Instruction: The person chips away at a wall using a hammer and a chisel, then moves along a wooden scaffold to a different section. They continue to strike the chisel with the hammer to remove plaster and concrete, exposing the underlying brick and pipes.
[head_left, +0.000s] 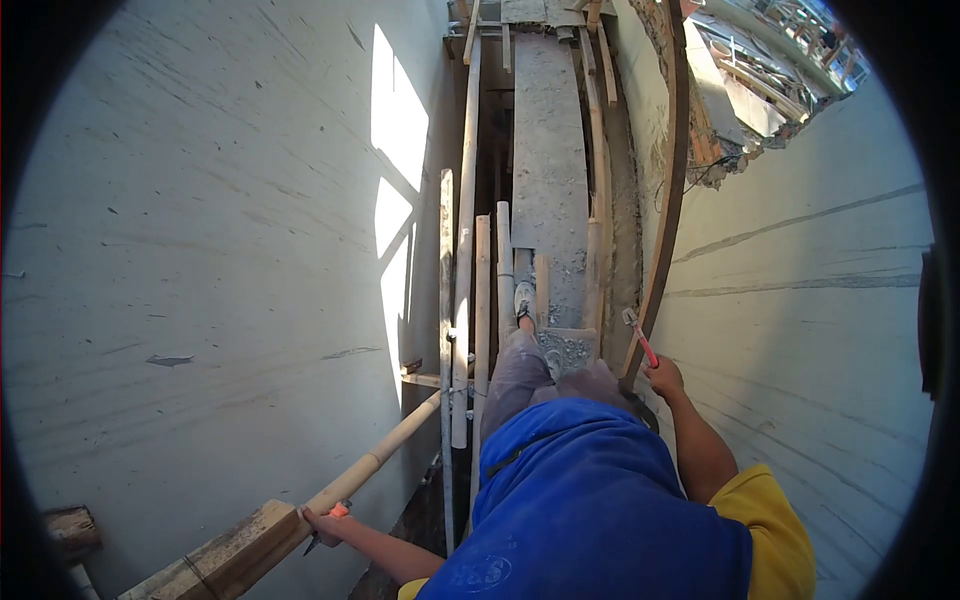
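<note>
My right hand [664, 378] is closed around the red handle of a hammer [646, 348]. The hammer's grey metal head points up and away, beside a long dark beam [672, 200]. At lower left, my left hand [328, 525] is wrapped around what looks like a chisel [340, 510], with an orange end and a dark pointed tip showing below the fingers. That hand also rests against a bamboo pole [375, 455], close to the end of a squared timber [240, 550]. The fingers' undersides are hidden.
One shoe [525, 300] stands on narrow boards by a dusty plank walkway [548, 150]. Bamboo poles [465, 250] and a dark gap run along its left. Plastered walls [220, 250] flank both sides. Rubble [566, 350] lies near my feet. The right wall [715, 170] has a broken edge.
</note>
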